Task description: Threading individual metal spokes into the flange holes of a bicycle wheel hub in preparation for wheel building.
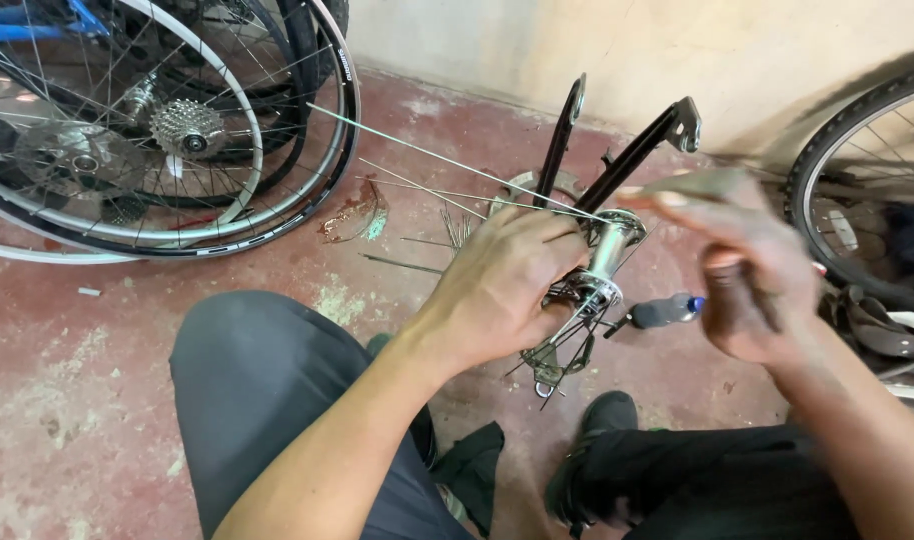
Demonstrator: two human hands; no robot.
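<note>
A silver bicycle wheel hub [609, 250] with several loose spokes [447, 162] sticking out of it sits low between my knees. My left hand [507, 282] is closed around the hub's near flange and the spokes there. My right hand [752, 275] is blurred just right of the hub, fingers pinched on a thin spoke end. Behind the hub stands a black fork-like frame [617, 150] with two arms.
A stack of bicycle wheels with a cassette [187, 128] lies at the upper left on the red concrete floor [67, 400]. Another tyred wheel [857, 190] leans at the right. A screwdriver [657, 312] and loose spokes lie on the floor. A pale wall [677, 50] runs behind.
</note>
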